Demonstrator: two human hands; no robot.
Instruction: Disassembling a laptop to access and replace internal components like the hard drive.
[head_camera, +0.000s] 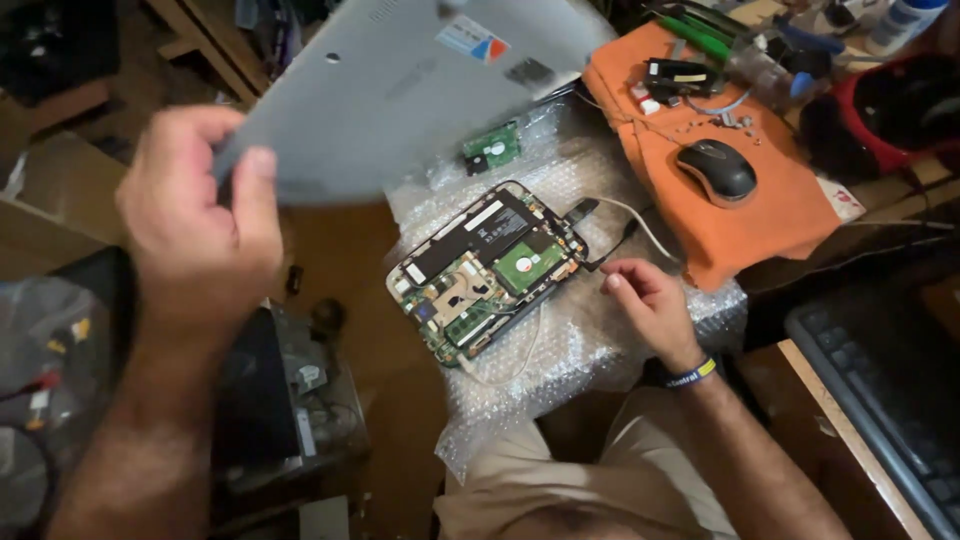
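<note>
- The left hand (195, 215) is clamped on the edge of a grey laptop bottom cover (400, 90), thumb on top and fingers beneath, holding it lifted and tilted above the surface — the panel is blurred, pale and smooth.
- One sticker (472, 38) sits near the cover's upper edge: a small rectangle, white with orange and blue patches. A darker grey rectangular label (529, 71) lies just beside it.
- The opened laptop base (487, 270) lies on bubble wrap (590, 340) over the person's lap, its insides exposed: one long black battery with a white strip label, one green-topped drive, dark circuit boards.
- The right hand (645, 305) rests on the bubble wrap just right of the base, fingers loosely curled and holding nothing; a blue-and-yellow wristband circles the wrist.
- One loose green hard drive (492, 147) lies on the wrap beyond the base, half under the raised cover.
- One white cable (640, 225) runs from the base toward an orange cloth (770, 215).
- On that cloth — one black computer mouse (717, 170), a small black device and scattered tiny parts.
- One dark keyboard (890, 390) sits at the lower right.
</note>
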